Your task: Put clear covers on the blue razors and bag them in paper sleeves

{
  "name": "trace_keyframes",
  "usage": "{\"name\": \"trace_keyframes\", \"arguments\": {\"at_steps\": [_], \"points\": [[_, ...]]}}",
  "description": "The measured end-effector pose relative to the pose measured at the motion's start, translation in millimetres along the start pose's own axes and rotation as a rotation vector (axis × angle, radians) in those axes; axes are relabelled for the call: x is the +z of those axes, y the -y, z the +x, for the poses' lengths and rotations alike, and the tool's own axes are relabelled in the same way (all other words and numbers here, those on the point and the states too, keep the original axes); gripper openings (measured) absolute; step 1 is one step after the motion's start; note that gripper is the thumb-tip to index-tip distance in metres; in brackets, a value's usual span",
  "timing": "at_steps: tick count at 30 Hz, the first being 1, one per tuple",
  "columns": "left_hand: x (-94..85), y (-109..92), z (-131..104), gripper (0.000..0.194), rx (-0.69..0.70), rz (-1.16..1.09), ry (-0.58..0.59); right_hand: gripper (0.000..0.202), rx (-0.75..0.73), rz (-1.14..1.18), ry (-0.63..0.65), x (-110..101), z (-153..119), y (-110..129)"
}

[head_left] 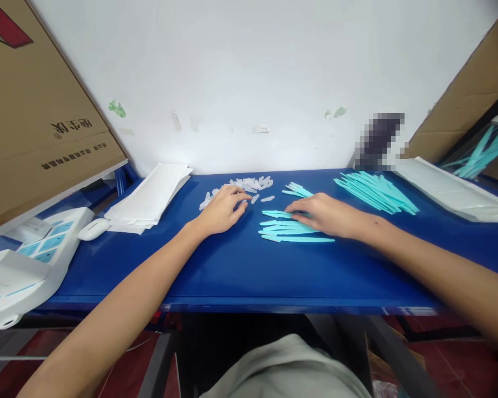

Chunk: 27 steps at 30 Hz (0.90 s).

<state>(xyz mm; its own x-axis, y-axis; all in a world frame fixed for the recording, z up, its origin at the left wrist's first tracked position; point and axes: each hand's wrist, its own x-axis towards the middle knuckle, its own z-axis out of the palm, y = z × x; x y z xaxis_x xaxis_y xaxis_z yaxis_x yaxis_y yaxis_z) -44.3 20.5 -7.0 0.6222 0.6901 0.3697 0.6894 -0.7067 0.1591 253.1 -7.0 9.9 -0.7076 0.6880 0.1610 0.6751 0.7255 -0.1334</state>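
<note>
I see the blue desk (pixel 232 276) reaching under the fingers of both hands. A large cardboard box (pixel 33 110) stands far to the left of the left fingers; a white power strip (pixel 64 237) lies less far on that side, and white envelopes (pixel 145 199) nearer. A turquoise pile (pixel 377 192) lies to the right of the right fingers. The left hand (pixel 222 210) is palm down, its fingers half open, hiding some small clear pieces (pixel 253 184). The right hand (pixel 327 214) curls its fingers upon turquoise sticks (pixel 282 228), covering some ends; whether they grip, I cannot tell.
</note>
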Motion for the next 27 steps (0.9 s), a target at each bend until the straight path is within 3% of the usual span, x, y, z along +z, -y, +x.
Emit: {"name": "trace_keyframes", "arguments": {"at_steps": [6, 10, 19, 27], "points": [[0.4, 6.8, 0.8, 0.055, -0.03, -0.005, 0.017, 0.031, -0.056, -0.122, -0.036, 3.1, 0.6, -2.6], [1.1, 11.3, 2.7, 0.053, -0.028, 0.041, 0.07, 0.032, -0.041, -0.148, -0.003, 1.5, 1.6, -5.5], [8.8, 4.8, 8.5, 0.049, -0.016, -0.001, 0.105, 0.027, 0.176, 0.188, 0.076, -11.9, 2.2, -14.1], [13.0, 10.7, 8.5, 0.057, -0.016, -0.022, 0.148, 0.029, 0.243, 0.318, 0.066, -12.9, 1.6, -16.2]]}}
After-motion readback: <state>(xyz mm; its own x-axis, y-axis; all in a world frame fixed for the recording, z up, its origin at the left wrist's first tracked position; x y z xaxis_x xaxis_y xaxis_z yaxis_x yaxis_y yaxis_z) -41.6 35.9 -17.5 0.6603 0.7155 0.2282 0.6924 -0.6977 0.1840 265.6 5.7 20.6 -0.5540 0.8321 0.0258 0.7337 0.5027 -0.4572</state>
